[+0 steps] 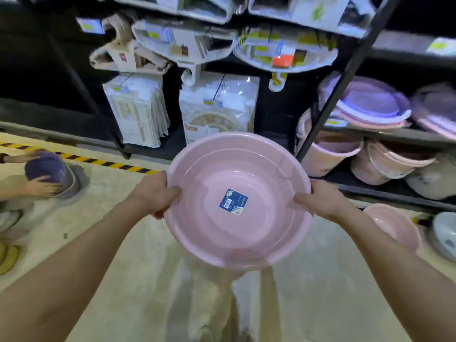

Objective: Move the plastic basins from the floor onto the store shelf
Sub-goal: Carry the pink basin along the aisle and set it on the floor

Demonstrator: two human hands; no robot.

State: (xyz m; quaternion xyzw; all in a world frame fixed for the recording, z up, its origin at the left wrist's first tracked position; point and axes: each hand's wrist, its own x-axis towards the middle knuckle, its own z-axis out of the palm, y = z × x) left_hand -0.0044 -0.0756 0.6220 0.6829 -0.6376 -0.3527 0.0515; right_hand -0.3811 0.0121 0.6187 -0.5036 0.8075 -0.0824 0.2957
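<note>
A large pink plastic basin (209, 230) with a blue label at its bottom hangs in front of me above the floor, tilted with its mouth toward me. My left hand (158, 197) grips its left rim and my right hand (318, 199) grips its right rim. Another pink basin (394, 225) lies on the floor at the right, next to a pale blue-white basin (444, 233). The dark store shelf (385, 135) stands ahead and to the right, with purple and pink basins (370, 107) stacked on its upper board.
Pink buckets (328, 154) lie on the lowest shelf board at right. Packaged goods (217, 109) and hanging plastic racks fill the shelf section straight ahead. Another person's hands hold a purple basin (49, 169) on the floor at left. Yellow-black tape (103, 162) marks the floor.
</note>
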